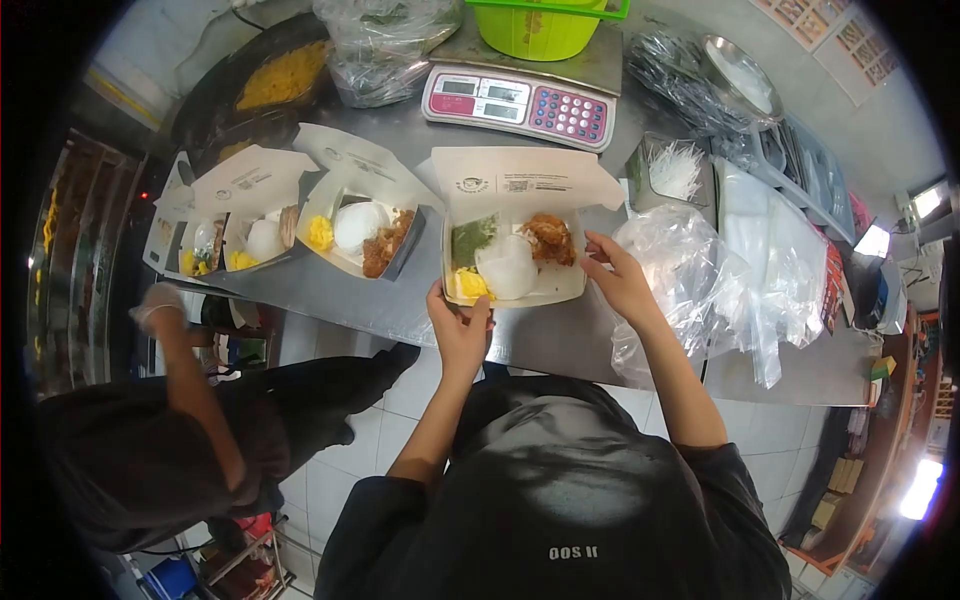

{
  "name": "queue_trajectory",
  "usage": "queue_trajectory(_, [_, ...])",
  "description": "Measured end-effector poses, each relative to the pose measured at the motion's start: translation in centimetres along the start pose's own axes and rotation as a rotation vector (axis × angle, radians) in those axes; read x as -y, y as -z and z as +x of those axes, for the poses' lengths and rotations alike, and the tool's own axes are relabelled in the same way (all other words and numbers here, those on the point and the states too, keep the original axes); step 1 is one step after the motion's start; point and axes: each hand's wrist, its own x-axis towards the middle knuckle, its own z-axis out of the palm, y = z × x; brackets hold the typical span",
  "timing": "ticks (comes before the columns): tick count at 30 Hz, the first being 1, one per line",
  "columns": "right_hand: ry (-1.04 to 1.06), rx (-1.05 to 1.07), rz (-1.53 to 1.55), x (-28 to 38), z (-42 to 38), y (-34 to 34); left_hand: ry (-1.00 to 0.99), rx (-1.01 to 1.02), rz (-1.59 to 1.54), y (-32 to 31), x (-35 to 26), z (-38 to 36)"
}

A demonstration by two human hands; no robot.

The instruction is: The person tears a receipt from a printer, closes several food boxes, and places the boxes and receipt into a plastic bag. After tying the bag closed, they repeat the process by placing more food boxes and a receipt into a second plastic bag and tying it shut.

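Note:
An open paper food box (545, 172) sits at the front edge of the metal table, its lid folded back. Inside are white rice (507, 267), fried chicken (550, 240), a green item (473, 238) and yellow egg-like food (470, 285). My left hand (460, 330) grips the box's front left corner, thumb over the rim by the yellow food. At the right side, my right hand (614, 272) has its fingers apart, the fingertips by the box wall; whether they touch it is hard to tell.
Left of this box stand more open food boxes (390, 158). Behind is a scale (520, 105) below a green basket (540, 35). Plastic bags (670, 270) and a container of white sticks (675, 172) lie right. A co-worker's gloved hand (158, 308) is at the left.

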Motion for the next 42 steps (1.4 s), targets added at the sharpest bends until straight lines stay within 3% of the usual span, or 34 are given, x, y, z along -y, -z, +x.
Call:
queue_trajectory(4, [0.097,0.047,-0.094,-0.3,0.6,1.1,-0.025,0.055,0.21,2.1,-0.1,0.1])
queue_trajectory(8, [0.21,0.055,-0.176,-2.9,1.8,2.4,-0.374,-0.013,0.54,5.7,1.1,2.4])
queue_trajectory(11, [0.026,0.073,-0.039,-1.6,1.3,2.0,-0.236,-0.197,0.377,8.1,0.3,4.4])
queue_trajectory(18, [0.094,0.113,-0.045,-1.8,1.3,2.3,-0.144,0.034,0.397,10.6,-1.5,7.4])
queue_trajectory(20, [0.16,0.106,-0.122,-2.2,1.3,2.4,-0.154,0.046,0.412,9.8,-1.4,8.2])
queue_trajectory(24, [0.097,0.159,-0.02,-1.6,0.9,2.7,-0.229,0.046,0.395,8.1,-0.7,9.8])
queue_trajectory(30, [0.141,0.154,-0.079,-2.4,1.2,2.8,-0.083,0.162,0.277,4.2,-0.4,7.1])
queue_trajectory(33, [0.113,0.15,-0.136,-2.0,1.2,3.3,-0.229,0.135,0.384,2.2,-1.3,4.7])
queue_trajectory(35, [0.061,0.133,-0.115,-2.1,1.3,4.0,-0.383,-0.025,0.46,2.1,-2.2,4.4])
queue_trajectory(36, [0.157,-0.059,-0.127,-1.3,1.3,4.0,-0.461,-0.103,0.496,1.7,-3.4,4.3])
queue_trajectory(38, [0.35,-0.44,-0.15,1.0,1.4,4.1,-0.831,-0.185,0.514,0.1,-7.7,4.5])
queue_trajectory(40, [0.668,-0.481,-0.385,3.0,3.8,4.9,-1.117,-0.077,0.669,-1.6,-12.4,5.3])
queue_trajectory(41, [0.827,-0.503,-0.499,3.9,4.9,5.2,-1.048,0.006,0.717,-2.2,-13.4,6.3])
queue_trajectory(42, [0.585,-0.344,-0.383,4.9,5.0,5.2,-0.975,0.091,0.761,-2.6,-14.1,7.1])
